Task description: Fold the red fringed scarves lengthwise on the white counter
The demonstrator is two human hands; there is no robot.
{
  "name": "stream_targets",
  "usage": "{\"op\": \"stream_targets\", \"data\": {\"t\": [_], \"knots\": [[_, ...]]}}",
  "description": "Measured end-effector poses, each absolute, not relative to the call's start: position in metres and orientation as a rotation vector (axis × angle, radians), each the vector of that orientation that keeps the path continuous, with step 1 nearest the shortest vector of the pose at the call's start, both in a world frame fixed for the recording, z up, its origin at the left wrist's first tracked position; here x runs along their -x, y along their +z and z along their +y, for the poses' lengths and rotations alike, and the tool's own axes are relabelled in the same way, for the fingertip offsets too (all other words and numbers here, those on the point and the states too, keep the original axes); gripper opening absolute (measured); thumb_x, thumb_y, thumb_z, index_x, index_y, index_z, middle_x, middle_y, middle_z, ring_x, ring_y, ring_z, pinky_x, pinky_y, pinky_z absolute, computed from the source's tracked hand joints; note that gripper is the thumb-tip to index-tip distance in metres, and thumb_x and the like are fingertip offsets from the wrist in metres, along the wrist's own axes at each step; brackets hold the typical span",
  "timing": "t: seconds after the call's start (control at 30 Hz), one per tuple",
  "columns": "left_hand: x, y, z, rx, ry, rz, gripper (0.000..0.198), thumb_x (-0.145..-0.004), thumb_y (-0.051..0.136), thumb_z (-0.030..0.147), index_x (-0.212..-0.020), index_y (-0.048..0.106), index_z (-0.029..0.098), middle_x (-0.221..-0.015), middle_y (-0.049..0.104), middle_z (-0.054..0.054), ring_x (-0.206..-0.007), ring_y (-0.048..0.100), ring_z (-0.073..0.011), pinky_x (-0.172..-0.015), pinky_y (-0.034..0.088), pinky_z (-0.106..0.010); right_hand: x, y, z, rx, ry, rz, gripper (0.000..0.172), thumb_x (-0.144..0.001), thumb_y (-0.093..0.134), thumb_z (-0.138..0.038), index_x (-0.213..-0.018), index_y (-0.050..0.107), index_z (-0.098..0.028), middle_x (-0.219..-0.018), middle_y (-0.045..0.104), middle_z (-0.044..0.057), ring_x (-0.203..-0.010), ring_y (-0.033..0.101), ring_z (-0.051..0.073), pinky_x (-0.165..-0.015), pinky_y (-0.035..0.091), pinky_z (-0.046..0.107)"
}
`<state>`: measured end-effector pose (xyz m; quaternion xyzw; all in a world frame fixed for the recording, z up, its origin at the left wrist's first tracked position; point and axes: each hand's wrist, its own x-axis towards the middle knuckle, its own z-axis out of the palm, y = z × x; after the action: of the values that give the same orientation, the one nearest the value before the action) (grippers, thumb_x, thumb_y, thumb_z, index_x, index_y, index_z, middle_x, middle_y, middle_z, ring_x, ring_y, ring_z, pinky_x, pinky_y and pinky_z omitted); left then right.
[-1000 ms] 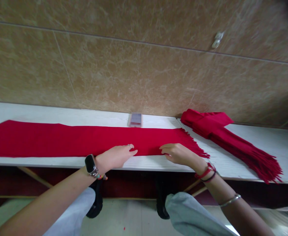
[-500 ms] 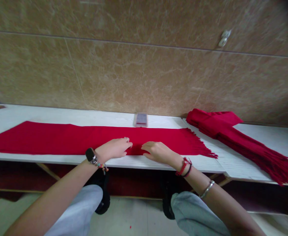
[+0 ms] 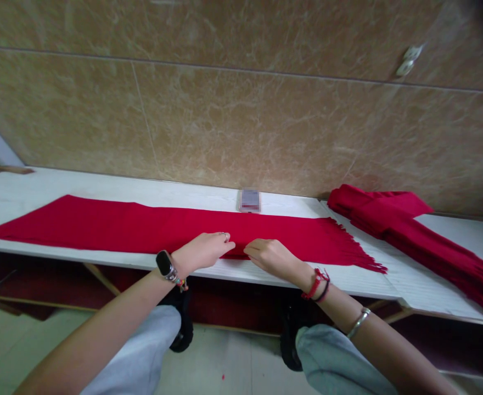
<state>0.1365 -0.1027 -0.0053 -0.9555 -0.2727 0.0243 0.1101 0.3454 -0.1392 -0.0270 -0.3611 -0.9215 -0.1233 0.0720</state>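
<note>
And the hands have closed in on each other! A second ago a wide stretch of cloth lay between them; now the right hand has come along the near edge, away from the fringe, and its fingertips sit just beside those of the left hand, only a narrow gap left. Even against half a second ago, that gap is tighter. The view has swung too: the far-left end of the red scarf, cut off at first, shows whole, while the second red scarf now runs out of sight at its fringed end.

So where's the cloth? Right under both sets of fingers, at its near edge, lying flat on the white table. It stretches a long way out to the left of the left hand, and a shorter way past the right hand to the fringe. Fingers and thumb of each hand are drawn close, touching the scarf; whether they pinch any of it, I can't tell. Beyond the fingertips, by the wall, sits the small case; the second scarf lies well off to the right hand's right.
</note>
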Motion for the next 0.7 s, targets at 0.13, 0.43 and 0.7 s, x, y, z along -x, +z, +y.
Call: {"op": "stream_targets", "data": {"t": [0.13,0.43,0.7], "knots": [[-0.143,-0.004,-0.117,2.718,0.051,-0.846,0.017,-0.084,0.048,0.006,-0.097,0.057,0.014,-0.098,0.058,-0.010,-0.093,0.057,-0.0219,-0.069,0.046,-0.030,-0.348,-0.034,-0.140,0.990,-0.392,-2.726,0.021,-0.090,0.040,-0.014,-0.083,0.060,-0.014,-0.081,0.063,0.008,-0.075,0.058,0.016,-0.069,0.044,0.026],[-0.162,-0.011,-0.136,2.633,0.175,-1.074,0.022,-0.086,0.045,0.005,-0.104,0.054,0.012,-0.103,0.058,-0.014,-0.092,0.058,-0.0241,-0.063,0.048,-0.030,-0.354,-0.037,-0.141,0.893,-0.292,-2.735,0.026,-0.090,0.036,-0.014,-0.088,0.062,-0.014,-0.090,0.065,0.010,-0.085,0.059,0.017,-0.076,0.047,0.029],[-0.154,-0.002,-0.136,2.711,0.191,-0.954,0.016,-0.084,0.048,0.004,-0.096,0.056,0.011,-0.095,0.060,-0.012,-0.086,0.060,-0.0230,-0.069,0.049,-0.033,-0.359,-0.036,-0.133,0.815,-0.180,-2.717,0.025,-0.090,0.042,-0.021,-0.094,0.066,-0.014,-0.097,0.065,0.010,-0.088,0.060,0.018,-0.080,0.047,0.030]]}}
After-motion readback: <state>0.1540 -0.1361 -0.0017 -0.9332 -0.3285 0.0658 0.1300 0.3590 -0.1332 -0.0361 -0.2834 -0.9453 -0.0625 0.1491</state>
